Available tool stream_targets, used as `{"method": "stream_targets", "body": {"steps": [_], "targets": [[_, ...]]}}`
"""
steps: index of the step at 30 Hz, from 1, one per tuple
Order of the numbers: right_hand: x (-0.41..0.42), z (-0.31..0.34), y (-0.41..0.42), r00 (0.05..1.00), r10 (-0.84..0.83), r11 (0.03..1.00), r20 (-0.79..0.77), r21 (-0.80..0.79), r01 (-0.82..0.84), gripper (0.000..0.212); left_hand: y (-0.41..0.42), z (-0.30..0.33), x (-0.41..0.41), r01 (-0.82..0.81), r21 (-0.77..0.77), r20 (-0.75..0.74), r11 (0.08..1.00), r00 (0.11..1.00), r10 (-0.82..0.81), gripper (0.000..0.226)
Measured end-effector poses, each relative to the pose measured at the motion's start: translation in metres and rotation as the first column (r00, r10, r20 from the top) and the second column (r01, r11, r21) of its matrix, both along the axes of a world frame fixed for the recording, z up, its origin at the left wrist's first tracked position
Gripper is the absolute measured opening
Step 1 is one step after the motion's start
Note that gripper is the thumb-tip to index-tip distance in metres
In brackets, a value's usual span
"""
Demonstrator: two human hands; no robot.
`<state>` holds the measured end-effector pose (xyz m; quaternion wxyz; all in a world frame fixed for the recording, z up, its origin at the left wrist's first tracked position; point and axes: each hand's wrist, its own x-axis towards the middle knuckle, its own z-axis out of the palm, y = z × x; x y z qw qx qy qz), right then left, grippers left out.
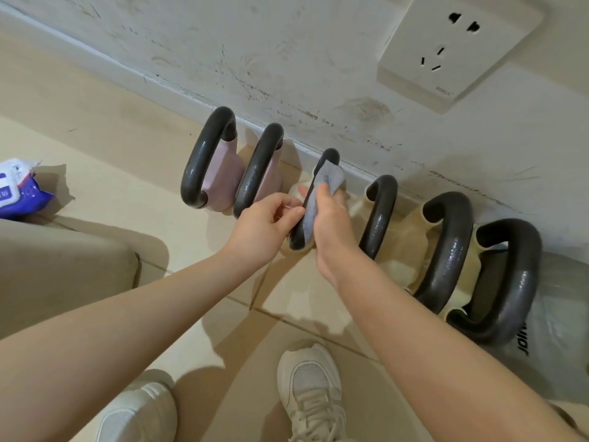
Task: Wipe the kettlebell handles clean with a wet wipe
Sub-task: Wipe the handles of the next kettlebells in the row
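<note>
Pretty cramped along the wall (287, 59): six kettlebells sit in a row right against it, so there's no reaching in behind them. The two pink kettlebells (223, 173) are almost touching, and the grey kettlebell (557, 314) at the far right is jammed up against its cream neighbour (411, 244). The third handle (328, 161) has both hands on it, left hand (264, 228) and right hand (331, 224), filling the gaps on both sides. Open floor (95, 116) in front is wide, apart from the wipe pack (19, 189) on the left and the shoes (312, 390) below.
</note>
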<state>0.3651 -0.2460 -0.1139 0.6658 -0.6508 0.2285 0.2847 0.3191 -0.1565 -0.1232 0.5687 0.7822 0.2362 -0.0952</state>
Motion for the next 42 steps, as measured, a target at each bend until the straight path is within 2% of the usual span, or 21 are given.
{"method": "stream_targets", "body": {"steps": [2,3,6,9,12,17,19,21,23,26,28,29,30,31,33,35,36,39,40,41,42], "targets": [[-0.003,-0.003,0.004,0.992,-0.091,0.994,0.088,0.06,0.086,0.035,0.001,0.001,-0.002,-0.021,-0.013,0.0,1.0,1.0,0.021,0.017],[-0.01,-0.007,0.004,0.989,-0.065,0.997,0.131,0.041,0.061,0.03,0.002,0.002,-0.004,-0.052,-0.058,-0.001,0.997,0.999,0.053,0.021],[-0.051,-0.025,-0.003,0.945,0.208,0.971,0.254,-0.172,-0.167,0.016,0.001,0.005,-0.009,-0.187,-0.276,-0.045,0.943,0.982,0.182,0.032],[-0.08,-0.052,-0.007,0.853,0.407,0.869,0.326,-0.426,-0.252,0.043,-0.002,0.006,-0.011,-0.237,-0.363,-0.066,0.901,0.971,0.229,0.038],[-0.075,-0.064,-0.003,0.823,0.482,0.768,0.3,-0.597,-0.232,0.062,0.0,0.007,-0.011,-0.231,-0.352,-0.061,0.907,0.973,0.224,0.044],[-0.062,-0.054,-0.007,0.824,0.356,0.908,0.441,-0.37,-0.194,0.064,0.005,0.006,-0.015,-0.179,-0.308,-0.024,0.934,0.983,0.181,0.051],[-0.057,-0.051,-0.008,0.746,0.432,0.874,0.507,-0.437,-0.21,0.069,0.002,0.007,-0.019,-0.186,-0.296,0.003,0.937,0.981,0.196,0.051],[-0.051,-0.051,-0.009,0.58,0.597,0.744,0.555,-0.654,-0.139,0.067,0.0,0.008,-0.021,-0.182,-0.317,0.01,0.931,0.981,0.195,0.053],[-0.042,-0.048,-0.012,0.431,0.767,0.557,0.476,-0.826,-0.079,0.059,0.003,0.009,-0.02,-0.203,-0.366,-0.014,0.908,0.977,0.213,0.054],[-0.03,-0.035,-0.02,0.184,0.944,0.281,0.273,-0.96,-0.017,0.047,0.007,0.006,-0.019,-0.229,-0.408,-0.052,0.884,0.972,0.228,0.055],[-0.03,-0.026,-0.026,-0.021,0.999,0.032,0.031,-0.999,0.034,0.054,0.006,0.003,-0.021,-0.23,-0.354,-0.07,0.907,0.973,0.219,0.059],[-0.028,-0.021,-0.03,-0.11,0.991,-0.063,-0.07,-0.996,0.064,0.06,0.005,0.0,-0.023,-0.221,-0.329,-0.084,0.918,0.975,0.205,0.063],[-0.022,-0.017,-0.033,-0.168,0.979,-0.101,-0.115,-0.991,0.091,0.063,0.003,-0.001,-0.026,-0.224,-0.324,-0.101,0.919,0.974,0.202,0.065],[-0.011,-0.012,-0.035,-0.172,0.979,-0.096,-0.114,-0.989,0.11,0.061,0.001,-0.001,-0.027,-0.238,-0.331,-0.119,0.913,0.97,0.21,0.063],[0.017,-0.007,-0.035,-0.043,0.999,-0.026,-0.031,-0.993,0.114,0.052,0.0,-0.003,-0.029,-0.261,-0.323,-0.132,0.91,0.964,0.23,0.062],[0.032,0.0,-0.025,0.063,0.998,0.006,0.004,-0.999,-0.034,0.052,0.001,-0.005,-0.029,-0.26,-0.275,-0.117,0.926,0.965,0.236,0.069],[0.033,-0.002,-0.02,0.028,1.0,-0.002,-0.004,-0.997,-0.075,0.052,0.002,-0.004,-0.028,-0.26,-0.247,-0.103,0.933,0.965,0.242,0.072],[0.038,-0.005,-0.023,-0.204,0.978,-0.049,-0.039,-0.998,-0.043,0.052,0.002,-0.002,-0.023,-0.282,-0.187,-0.066,0.941,0.959,0.274,0.071],[0.046,-0.003,-0.026,-0.183,0.983,-0.044,-0.026,-0.995,-0.093,0.057,0.002,0.0,-0.02,-0.283,-0.175,-0.06,0.943,0.959,0.277,0.069],[0.056,-0.001,-0.028,-0.091,0.996,-0.016,-0.001,-0.987,-0.158,0.061,0.001,0.001,-0.018,-0.281,-0.168,-0.064,0.945,0.96,0.274,0.065],[0.064,0.001,-0.029,0.087,0.995,0.074,0.053,-0.961,-0.268,0.061,0.001,0.001,-0.016,-0.274,-0.162,-0.074,0.948,0.961,0.265,0.062]]}}
